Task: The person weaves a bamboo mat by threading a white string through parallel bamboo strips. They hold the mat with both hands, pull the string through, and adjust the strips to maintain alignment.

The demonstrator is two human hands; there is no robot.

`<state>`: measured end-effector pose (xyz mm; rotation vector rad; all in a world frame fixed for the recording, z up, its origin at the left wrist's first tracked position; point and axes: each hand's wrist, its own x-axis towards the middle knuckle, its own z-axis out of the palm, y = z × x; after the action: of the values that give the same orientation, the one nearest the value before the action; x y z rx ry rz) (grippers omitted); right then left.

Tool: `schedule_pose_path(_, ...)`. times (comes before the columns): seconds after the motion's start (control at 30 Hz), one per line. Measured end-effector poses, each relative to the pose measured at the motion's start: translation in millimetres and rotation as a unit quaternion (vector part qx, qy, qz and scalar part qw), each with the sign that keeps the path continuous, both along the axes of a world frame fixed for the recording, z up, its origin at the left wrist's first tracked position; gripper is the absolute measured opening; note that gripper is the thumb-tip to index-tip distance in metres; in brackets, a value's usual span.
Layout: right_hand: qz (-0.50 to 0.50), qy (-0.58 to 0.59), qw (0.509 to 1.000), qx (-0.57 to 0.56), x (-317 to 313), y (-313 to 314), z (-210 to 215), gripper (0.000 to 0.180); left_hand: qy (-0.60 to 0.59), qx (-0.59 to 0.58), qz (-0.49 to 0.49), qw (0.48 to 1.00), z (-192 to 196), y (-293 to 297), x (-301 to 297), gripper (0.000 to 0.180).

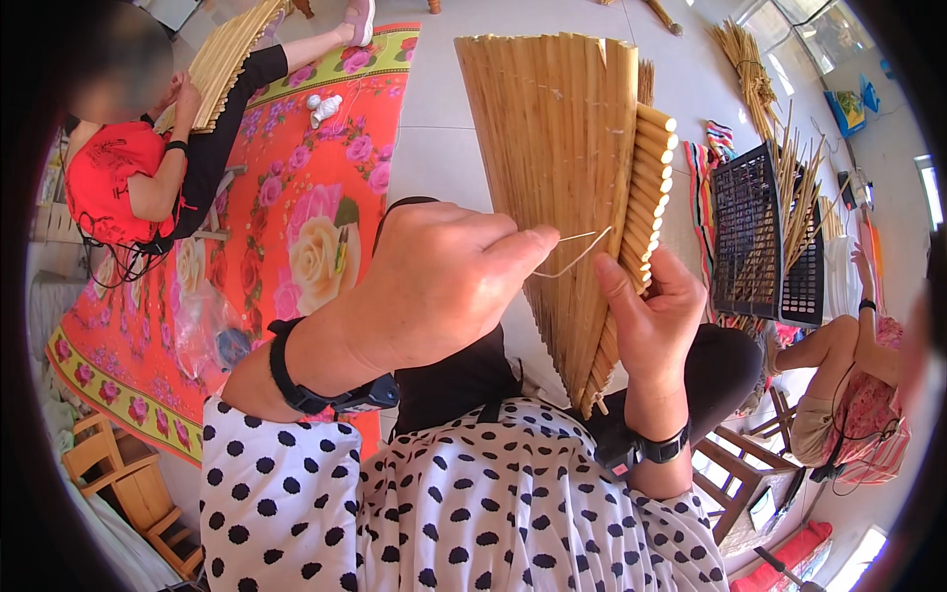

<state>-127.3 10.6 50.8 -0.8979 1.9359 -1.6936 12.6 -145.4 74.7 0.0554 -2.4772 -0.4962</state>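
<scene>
A stiff panel of yellow plant stalks (552, 128), laid side by side, stands tilted in front of me. Along its right side runs a second row of stalks (653, 168) with pale cut ends. My right hand (656, 306) grips the panel near that edge, thumb on the face and fingers behind. At the left of the panel, my left hand (459, 276) is closed in a pinch on a thin needle (577, 237). A pale thread (580, 262) loops from the panel's face back toward the left fingers. The needle's end inside the pinch is hidden.
On the left lies a red floral mat (266, 365) with a thread spool (323, 111) and a plastic bag (207, 331). A person in red (128, 183) holds a similar panel. A black crate (745, 237) of stalks stands right, near another seated person (868, 380).
</scene>
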Motion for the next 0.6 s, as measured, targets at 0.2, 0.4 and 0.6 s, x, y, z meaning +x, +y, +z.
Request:
schedule_pose_path(0.2,0.008,-0.014,1.0,0.002,1,0,2,0.033,-0.006,-0.005,0.009,1.0,2,2,1,0.027)
schedule_pose_path(0.4,0.004,-0.008,1.0,0.014,0,0,4,0.035,-0.013,-0.007,0.007,1.0,4,2,-1,0.025)
schedule_pose_path(0.6,0.002,0.022,0.999,0.029,11,-3,1,0.039,-0.041,-0.035,0.008,0.998,12,0,10,0.023)
